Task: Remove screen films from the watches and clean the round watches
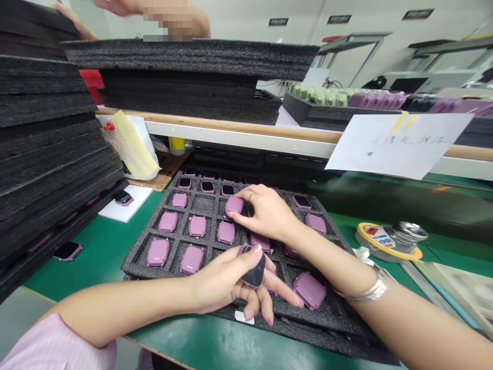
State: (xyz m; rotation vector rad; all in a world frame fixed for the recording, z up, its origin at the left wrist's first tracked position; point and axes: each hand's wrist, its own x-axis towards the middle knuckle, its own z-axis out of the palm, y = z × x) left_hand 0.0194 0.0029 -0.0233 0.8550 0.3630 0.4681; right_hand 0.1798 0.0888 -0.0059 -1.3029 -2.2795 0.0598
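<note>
Over the near part of the black foam tray, my left hand holds a smartwatch body, its dark screen up, between thumb and fingers. My right hand grips a purple watch body at a pocket further back. Purple watch cases lie back side up in many pockets, such as one watch case at the front left. Toward the rear, several watches show black screens. One pocket left of my right hand is bare. Another watch case sits tilted at the front right. My forearm hides some pockets.
Stacked black foam trays rise at left. Two loose watches, one watch on the green table and one watch on paper, lie beside them. Tape and a glass-like jar stand right. A shelf crosses behind; another person's arm reaches above.
</note>
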